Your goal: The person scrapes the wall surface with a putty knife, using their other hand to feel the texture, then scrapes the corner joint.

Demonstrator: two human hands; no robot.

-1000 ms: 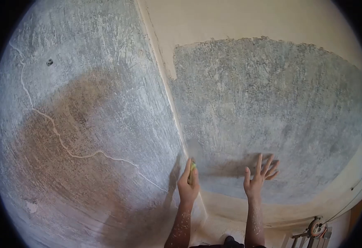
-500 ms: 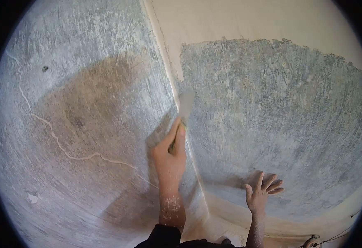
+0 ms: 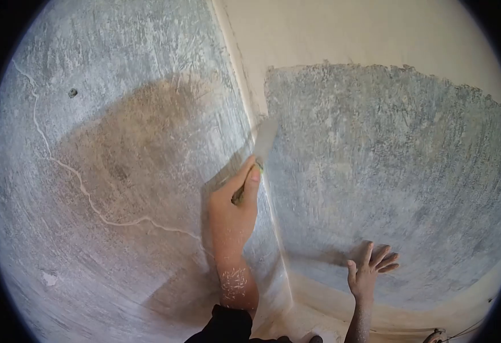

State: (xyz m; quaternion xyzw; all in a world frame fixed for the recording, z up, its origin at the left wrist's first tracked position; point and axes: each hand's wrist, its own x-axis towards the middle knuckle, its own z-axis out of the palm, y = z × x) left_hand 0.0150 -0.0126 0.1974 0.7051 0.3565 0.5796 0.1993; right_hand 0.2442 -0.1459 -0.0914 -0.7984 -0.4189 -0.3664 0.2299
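My left hand (image 3: 231, 208) is wrapped round the handle of a scraper (image 3: 266, 137), thumb along its near side. The flat grey blade points up and lies against the right-hand wall, close beside the corner line (image 3: 246, 94). Its tip is near the lower end of a narrow cream strip. White flakes and dust cling to my left wrist. Lower right, my right hand (image 3: 366, 273) rests with fingers spread on the grey-blue, rough right-hand wall (image 3: 376, 171), holding nothing.
The left wall (image 3: 130, 188) is mottled grey with a long pale crack (image 3: 82, 186) and a small dark hole (image 3: 73, 92). Cream surface (image 3: 376, 28) borders the grey area above. At bottom right are a dark round object (image 3: 435, 336) and thin wires. My shadow falls on the left wall.
The scraper blade has moved up along the corner with my left hand. The view has shifted slightly, so the walls sit further right and lower. My right hand stays spread on the wall.
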